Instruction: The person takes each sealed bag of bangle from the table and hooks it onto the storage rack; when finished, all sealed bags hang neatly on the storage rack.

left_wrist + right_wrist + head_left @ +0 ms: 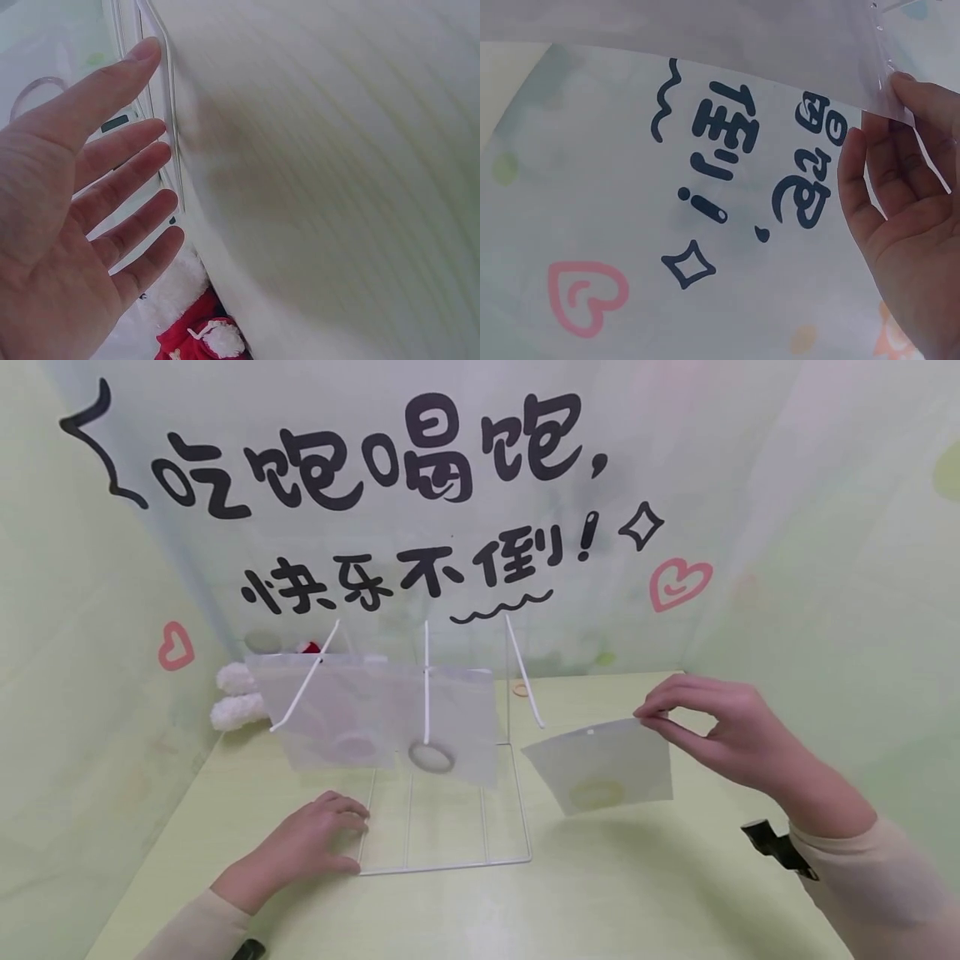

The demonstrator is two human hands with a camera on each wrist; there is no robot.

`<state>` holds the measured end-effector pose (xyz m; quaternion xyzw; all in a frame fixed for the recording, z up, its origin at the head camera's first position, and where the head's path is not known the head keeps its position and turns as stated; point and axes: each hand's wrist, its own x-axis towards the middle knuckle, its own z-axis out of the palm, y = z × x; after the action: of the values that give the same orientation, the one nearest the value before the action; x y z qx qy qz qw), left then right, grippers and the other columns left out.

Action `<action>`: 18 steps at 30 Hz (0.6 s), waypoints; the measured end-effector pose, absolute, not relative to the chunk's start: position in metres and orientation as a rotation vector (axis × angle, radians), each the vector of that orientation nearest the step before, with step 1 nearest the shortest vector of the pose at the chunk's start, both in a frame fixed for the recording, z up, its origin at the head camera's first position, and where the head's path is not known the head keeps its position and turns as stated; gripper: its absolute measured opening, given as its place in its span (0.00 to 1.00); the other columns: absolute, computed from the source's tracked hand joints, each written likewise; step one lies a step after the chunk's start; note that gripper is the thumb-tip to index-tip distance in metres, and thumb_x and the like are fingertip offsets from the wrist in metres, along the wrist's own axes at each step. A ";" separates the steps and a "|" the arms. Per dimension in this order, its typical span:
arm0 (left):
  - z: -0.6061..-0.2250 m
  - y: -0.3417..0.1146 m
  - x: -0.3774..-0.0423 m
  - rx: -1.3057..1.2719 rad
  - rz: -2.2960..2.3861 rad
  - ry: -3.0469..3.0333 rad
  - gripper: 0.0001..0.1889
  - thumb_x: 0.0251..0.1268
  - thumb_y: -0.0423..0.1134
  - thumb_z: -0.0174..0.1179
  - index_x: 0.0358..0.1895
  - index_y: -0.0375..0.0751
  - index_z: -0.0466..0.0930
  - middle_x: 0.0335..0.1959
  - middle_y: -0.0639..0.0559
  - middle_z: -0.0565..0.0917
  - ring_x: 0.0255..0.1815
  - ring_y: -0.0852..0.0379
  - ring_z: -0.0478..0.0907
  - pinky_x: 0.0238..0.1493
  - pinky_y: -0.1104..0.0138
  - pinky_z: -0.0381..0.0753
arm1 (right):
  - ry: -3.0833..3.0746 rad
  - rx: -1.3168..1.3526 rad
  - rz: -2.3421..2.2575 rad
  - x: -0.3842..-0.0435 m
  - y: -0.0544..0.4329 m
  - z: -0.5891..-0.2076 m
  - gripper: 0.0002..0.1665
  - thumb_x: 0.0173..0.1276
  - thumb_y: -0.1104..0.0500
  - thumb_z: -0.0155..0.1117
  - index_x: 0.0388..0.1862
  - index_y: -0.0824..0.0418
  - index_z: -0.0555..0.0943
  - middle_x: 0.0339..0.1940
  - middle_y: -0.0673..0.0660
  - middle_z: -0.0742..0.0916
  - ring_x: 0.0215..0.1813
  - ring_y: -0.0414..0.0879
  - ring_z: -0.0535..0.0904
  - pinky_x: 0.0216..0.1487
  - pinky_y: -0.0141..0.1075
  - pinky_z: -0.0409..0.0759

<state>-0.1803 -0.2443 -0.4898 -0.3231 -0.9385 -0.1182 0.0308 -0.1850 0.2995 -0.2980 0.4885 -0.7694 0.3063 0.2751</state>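
My right hand (pixel 731 735) pinches the upper corner of a translucent plastic bag (pixel 630 760), raised above the table to the right of a white wire rack (pixel 450 865). A blurry yellow ring (pixel 597 793) shows in that bag, and a small hole is near its top edge. The rack's right prong (pixel 527 681) is bare. Similar bags hang at the left prong (pixel 303 685) and the middle prong (pixel 427 693); a dark ring (pixel 431 768) shows on the middle one. At the rack base's left side, my left hand (pixel 300 839) has its fingers extended, tips at the wire.
A white fluffy item (pixel 238 710) with red parts, seen as red cloth (pixel 199 326) in the left wrist view, lies behind the rack at left. A small orange ring (pixel 521 691) sits at the back. Printed fabric walls (pixel 795 568) enclose the pale table (pixel 600 902).
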 end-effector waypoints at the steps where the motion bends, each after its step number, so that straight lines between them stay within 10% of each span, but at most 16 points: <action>1: -0.490 -0.244 -0.180 -0.992 -0.368 -2.895 0.25 0.42 0.52 0.82 0.45 0.48 0.90 0.56 0.55 0.86 0.58 0.48 0.79 0.58 0.49 0.85 | -2.067 1.312 0.824 -0.185 0.296 -0.297 0.20 0.50 0.79 0.74 0.40 0.63 0.89 0.36 0.52 0.90 0.43 0.35 0.83 0.49 0.19 0.80; 8: -0.489 -0.243 -0.179 -0.978 -0.367 -2.905 0.25 0.41 0.52 0.82 0.46 0.48 0.90 0.56 0.55 0.86 0.58 0.49 0.79 0.58 0.49 0.85 | -2.046 1.319 0.819 -0.183 0.277 -0.286 0.07 0.72 0.59 0.68 0.40 0.62 0.89 0.35 0.53 0.89 0.43 0.36 0.84 0.51 0.20 0.81; 18: -0.488 -0.243 -0.180 -0.965 -0.362 -2.943 0.26 0.41 0.53 0.81 0.46 0.48 0.90 0.57 0.56 0.86 0.58 0.49 0.79 0.59 0.49 0.85 | -1.974 1.337 0.848 -0.178 0.254 -0.272 0.05 0.71 0.62 0.69 0.40 0.62 0.89 0.35 0.53 0.89 0.41 0.35 0.83 0.49 0.20 0.82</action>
<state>-0.1801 -0.2430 -0.4885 -0.3093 -0.9438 -0.1160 0.0116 -0.1775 0.2541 -0.2716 0.5039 -0.7440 0.3195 0.3008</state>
